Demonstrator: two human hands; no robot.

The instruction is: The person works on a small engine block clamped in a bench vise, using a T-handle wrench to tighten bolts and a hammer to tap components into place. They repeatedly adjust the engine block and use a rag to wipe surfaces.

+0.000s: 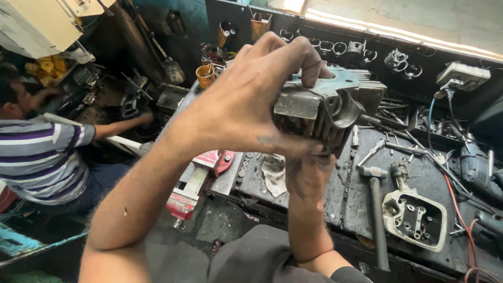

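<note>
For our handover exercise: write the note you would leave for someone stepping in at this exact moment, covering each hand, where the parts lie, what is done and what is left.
Left hand: gripping the finned engine cylinder from above, held up over the bench.
Right hand: supporting the cylinder from below.
On the bench: hammer, pale engine cover lying open side up, loose tools, a rag; red vise at the bench's left edge.
A person in a striped shirt works to the left.
Done: cylinder is off the bench and in hand.
Left: it has not been set down or joined to anything.
</note>
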